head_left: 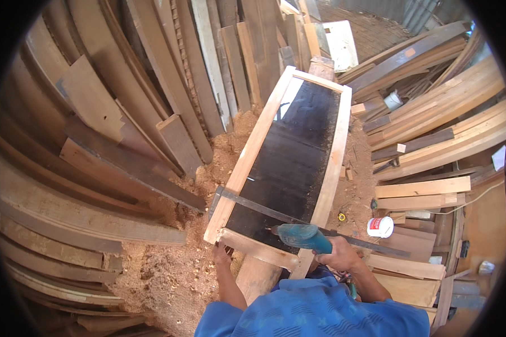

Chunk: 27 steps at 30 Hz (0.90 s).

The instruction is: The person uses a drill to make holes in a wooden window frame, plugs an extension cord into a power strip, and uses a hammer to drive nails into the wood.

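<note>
A long wooden frame point(242, 173) slants away from me, with a shiny dark panel or surface point(289, 143) showing inside it. My right hand point(340, 255) is closed round the handle of a teal power drill point(303, 237). The drill lies over the near right part of the frame, its tip pointing left. My left hand point(222, 255) grips the near left corner of the frame from below, its fingers partly hidden by the wood. A long metal bar clamp point(275, 213) crosses the frame just beyond the drill, its jaw at the left rail.
A wooden beam point(258, 278) runs beneath the frame. Boards point(104, 106) lean and lie on the left; more planks point(433, 123) are stacked right. Sawdust point(163, 267) covers the floor. A white tub point(380, 227) and a yellow tape measure point(342, 217) are at the right.
</note>
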{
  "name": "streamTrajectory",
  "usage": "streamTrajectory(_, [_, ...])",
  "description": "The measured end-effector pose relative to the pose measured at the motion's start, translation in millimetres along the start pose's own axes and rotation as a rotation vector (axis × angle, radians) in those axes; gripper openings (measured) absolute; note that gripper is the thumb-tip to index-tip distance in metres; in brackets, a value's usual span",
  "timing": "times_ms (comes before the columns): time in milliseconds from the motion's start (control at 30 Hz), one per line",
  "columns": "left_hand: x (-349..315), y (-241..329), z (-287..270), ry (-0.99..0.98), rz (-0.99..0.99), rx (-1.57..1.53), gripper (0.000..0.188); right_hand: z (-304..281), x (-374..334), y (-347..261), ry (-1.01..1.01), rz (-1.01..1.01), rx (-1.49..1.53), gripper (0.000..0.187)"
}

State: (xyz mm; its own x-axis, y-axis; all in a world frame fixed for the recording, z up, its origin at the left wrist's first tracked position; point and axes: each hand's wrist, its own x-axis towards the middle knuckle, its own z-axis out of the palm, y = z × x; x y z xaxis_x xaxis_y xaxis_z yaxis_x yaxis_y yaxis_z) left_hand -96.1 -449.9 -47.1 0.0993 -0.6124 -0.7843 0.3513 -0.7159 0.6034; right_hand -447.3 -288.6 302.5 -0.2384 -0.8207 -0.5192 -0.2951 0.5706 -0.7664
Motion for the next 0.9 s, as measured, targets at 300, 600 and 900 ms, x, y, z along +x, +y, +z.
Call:
streamTrajectory(300, [5.2,1.2,1.0,-0.025,0.074,-0.261,0.04,7.5,3.6,-15.4,-0.024,-0.098,-0.083,0.03])
streamTrajectory(600, [8.0,6.6,-1.7,-0.035,0.037,-0.125,0.047,6.4,15.3,-9.0,-0.088,-0.048,-0.025,0.034])
streamTrajectory(900, [-2.6,-9.7,-1.6,-0.058,0.106,-0.152,0.042,18.1,39.3,-45.9,-0.113,-0.052,-0.117,0.024])
